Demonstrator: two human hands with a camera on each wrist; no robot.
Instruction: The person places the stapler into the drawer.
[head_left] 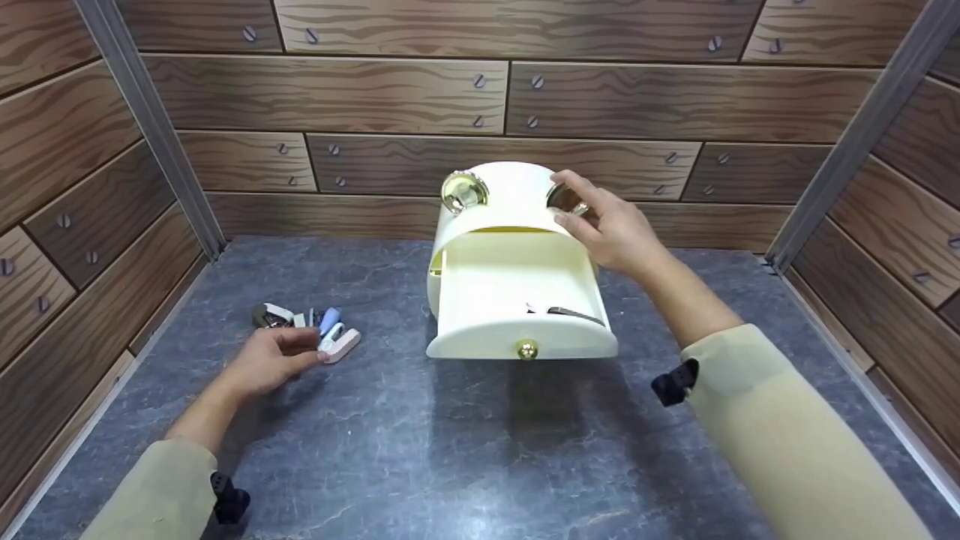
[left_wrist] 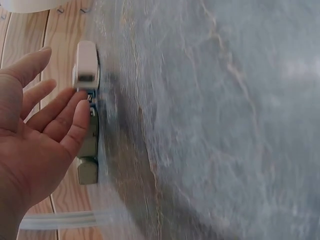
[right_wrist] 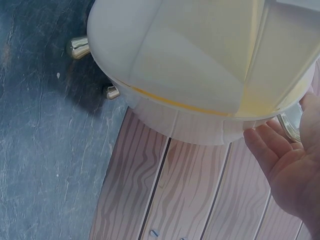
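Note:
A cream box with a rounded top has two gold-rimmed ear-like knobs. Its drawer is pulled out toward me, with a gold knob on the front. My right hand curls thumb and fingers around the right ear, fingertips against the box. Inside the drawer lies a thin dark object. On the left, my left hand holds nothing, its fingers right beside a small pile of staplers. A pink stapler, a blue one and a dark-and-white one show there.
A grey marbled tabletop carries everything. Wood-patterned panels wall in the back and both sides, with grey metal posts at the corners. The left ear of the box stands free of my hands.

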